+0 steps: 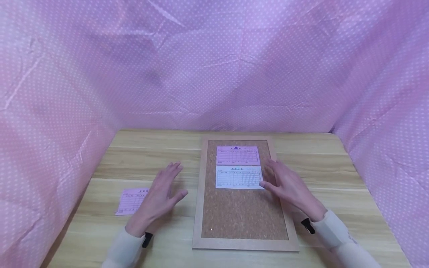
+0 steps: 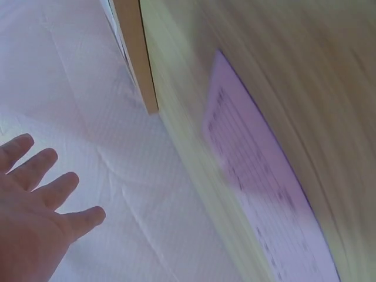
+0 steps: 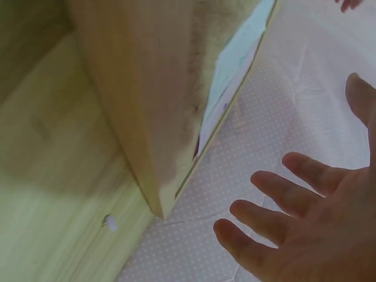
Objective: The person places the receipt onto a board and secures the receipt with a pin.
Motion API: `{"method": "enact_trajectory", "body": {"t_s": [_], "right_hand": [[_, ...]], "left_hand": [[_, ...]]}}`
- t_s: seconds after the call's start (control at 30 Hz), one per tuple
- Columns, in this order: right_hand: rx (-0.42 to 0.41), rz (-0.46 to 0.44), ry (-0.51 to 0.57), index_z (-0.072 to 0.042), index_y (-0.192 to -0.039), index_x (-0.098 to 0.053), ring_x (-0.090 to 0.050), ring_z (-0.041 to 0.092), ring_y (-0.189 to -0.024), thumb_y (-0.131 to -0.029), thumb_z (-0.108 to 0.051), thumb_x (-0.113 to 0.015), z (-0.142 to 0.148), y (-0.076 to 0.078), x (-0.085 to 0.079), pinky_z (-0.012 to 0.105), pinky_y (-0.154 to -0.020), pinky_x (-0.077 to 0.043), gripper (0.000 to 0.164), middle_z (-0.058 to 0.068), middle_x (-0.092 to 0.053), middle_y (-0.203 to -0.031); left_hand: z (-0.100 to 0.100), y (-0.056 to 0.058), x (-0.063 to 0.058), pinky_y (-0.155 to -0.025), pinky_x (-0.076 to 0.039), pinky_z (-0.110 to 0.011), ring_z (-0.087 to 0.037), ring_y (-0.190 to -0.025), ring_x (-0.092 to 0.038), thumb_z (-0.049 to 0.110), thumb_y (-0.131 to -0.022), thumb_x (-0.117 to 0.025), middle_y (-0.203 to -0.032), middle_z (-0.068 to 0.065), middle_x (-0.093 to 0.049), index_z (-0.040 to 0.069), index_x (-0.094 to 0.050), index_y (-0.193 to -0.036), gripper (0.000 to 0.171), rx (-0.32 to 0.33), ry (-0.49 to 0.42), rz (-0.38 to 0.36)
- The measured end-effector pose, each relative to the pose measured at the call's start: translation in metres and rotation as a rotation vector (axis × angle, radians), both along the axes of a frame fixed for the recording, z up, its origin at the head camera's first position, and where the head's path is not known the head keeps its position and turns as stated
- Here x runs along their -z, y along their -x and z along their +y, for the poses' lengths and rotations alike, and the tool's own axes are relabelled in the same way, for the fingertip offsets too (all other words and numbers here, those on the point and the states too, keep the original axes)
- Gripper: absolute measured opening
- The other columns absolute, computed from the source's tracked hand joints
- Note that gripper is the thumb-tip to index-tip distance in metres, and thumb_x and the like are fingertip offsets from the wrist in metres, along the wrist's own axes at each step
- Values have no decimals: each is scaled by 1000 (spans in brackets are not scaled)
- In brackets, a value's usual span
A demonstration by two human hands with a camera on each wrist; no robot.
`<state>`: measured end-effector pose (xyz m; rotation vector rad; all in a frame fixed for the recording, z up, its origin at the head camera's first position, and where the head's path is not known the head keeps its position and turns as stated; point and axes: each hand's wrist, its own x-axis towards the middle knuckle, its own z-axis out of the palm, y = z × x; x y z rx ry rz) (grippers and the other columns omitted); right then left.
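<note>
A wood-framed cork board [image 1: 241, 216] lies on the table. A pink printed form [image 1: 238, 158] with a dark purple pin [image 1: 236, 147] at its top edge is on its upper part, and a white printed form [image 1: 238, 178] sits directly below. My right hand [image 1: 293, 186] hovers over the board's right edge, thumb near the white form's lower right corner, fingers spread and holding nothing. To the board's left, my left hand [image 1: 155, 203] is raised with spread, empty fingers. Beneath it, partly covered in the head view, a loose pink form [image 1: 130, 201] lies on the table.
The wooden table [image 1: 335, 167] is surrounded by pink dotted cloth [image 1: 218, 74]. A tiny bright speck [image 1: 211, 229] shows at the cork's lower left. In the right wrist view, a small whitish piece [image 3: 110, 222] lies on the table beside the board's frame [image 3: 141, 117].
</note>
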<state>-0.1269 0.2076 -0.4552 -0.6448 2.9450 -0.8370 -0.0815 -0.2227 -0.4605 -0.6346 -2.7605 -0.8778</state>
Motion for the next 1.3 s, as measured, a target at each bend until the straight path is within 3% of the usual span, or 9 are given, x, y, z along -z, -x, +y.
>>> {"method": "enact_trajectory", "body": {"t_s": [0.23, 0.5, 0.83, 1.03, 1.3], "right_hand": [[-52, 45, -116, 5, -151, -46, -34, 56, -143, -92, -50, -75, 5, -6, 9, 69, -113, -33, 86, 31, -40, -157], [-65, 32, -216, 2, -151, -47, -29, 54, -147, -91, -58, -71, 14, -13, 18, 72, -114, -28, 89, 26, -35, -162], [-78, -4, -222, 1, -149, -51, -30, 56, -145, -92, -63, -67, 14, -16, 23, 73, -113, -28, 87, 25, -36, -161], [-70, -48, -236, 0, -151, -49, -29, 55, -146, -92, -64, -68, 15, -16, 24, 73, -113, -29, 89, 25, -34, -162], [-79, -61, -241, 0, -151, -48, -29, 55, -146, -91, -64, -68, 15, -15, 26, 72, -113, -30, 90, 26, -34, -162]], "left_hand": [[-23, -5, 2, -121, -12, -68, -45, -152, -25, 45, -96, -68, -166, -18, -31, 3, -38, -158, 80, -47, 70, 26], [-50, -7, 3, -118, -7, -74, -50, -152, -20, 48, -96, -67, -169, -19, -23, 2, -34, -159, 84, -105, 182, 5], [-84, -8, 5, -115, 1, -78, -52, -153, -12, 53, -97, -64, -170, -22, -15, 0, -27, -161, 90, -161, 281, -98], [-106, -7, 4, -110, 4, -83, -50, -154, -2, 57, -99, -60, -170, -24, -9, 4, -17, -165, 95, -191, 323, -198], [-127, -12, 7, -105, 3, -87, -57, -151, -1, 60, -96, -61, -169, -27, -6, -1, -23, -162, 98, -207, 353, -304]]}}
